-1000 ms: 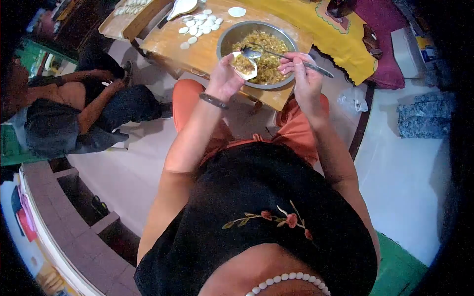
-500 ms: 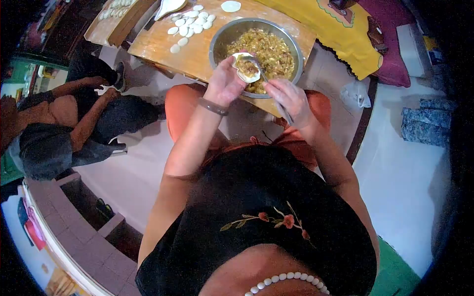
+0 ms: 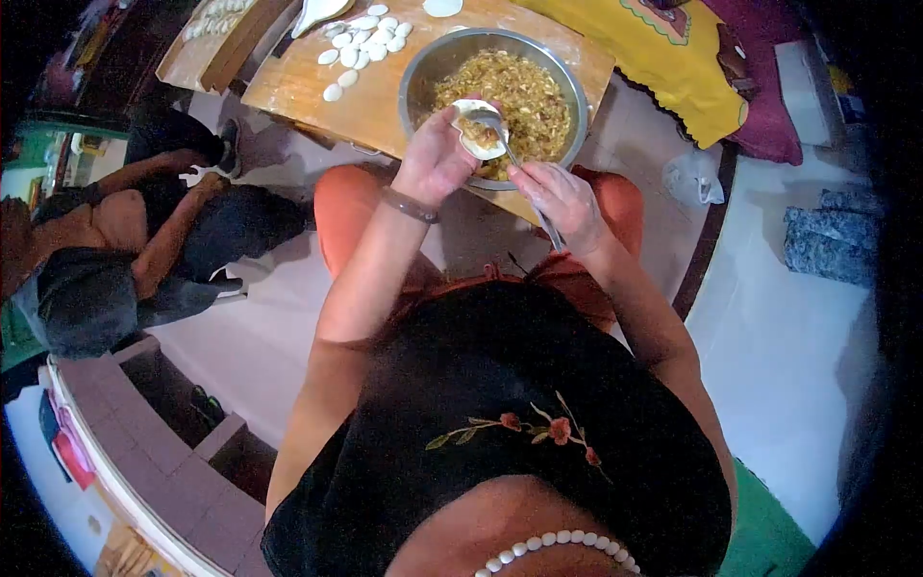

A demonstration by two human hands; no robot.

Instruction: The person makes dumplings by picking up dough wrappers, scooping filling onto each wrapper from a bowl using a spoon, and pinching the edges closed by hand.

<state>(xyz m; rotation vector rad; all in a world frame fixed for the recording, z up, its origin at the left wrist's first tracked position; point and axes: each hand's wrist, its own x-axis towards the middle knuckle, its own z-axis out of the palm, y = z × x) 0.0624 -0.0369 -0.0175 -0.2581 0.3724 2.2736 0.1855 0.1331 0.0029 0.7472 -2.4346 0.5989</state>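
My left hand [image 3: 437, 162] holds a round white dough wrapper [image 3: 480, 143] on its fingers, at the near left rim of a metal bowl [image 3: 411, 85]. Brown-yellow filling [image 3: 481, 132] lies on the wrapper. In my right hand [image 3: 563, 200] is a metal spoon [image 3: 508, 144], its bowl end pressed against the filling and its handle slanting down to the right. The metal bowl holds a chopped filling mixture [image 3: 519, 91]. Several white dough rounds [image 3: 361, 46] lie on the wooden table [image 3: 303, 87], left of the bowl.
At the left sits another person [image 3: 120, 231], hands near their knees. A wooden tray [image 3: 231, 48] with white pieces stands at the table's left end. A yellow cloth [image 3: 673, 72] hangs at the right, above a plastic bag [image 3: 692, 180] on the floor.
The spoon has moved from over the bowl onto the wrapper, and my right hand has come down and left, its handle now steeper. The view has shifted slightly.
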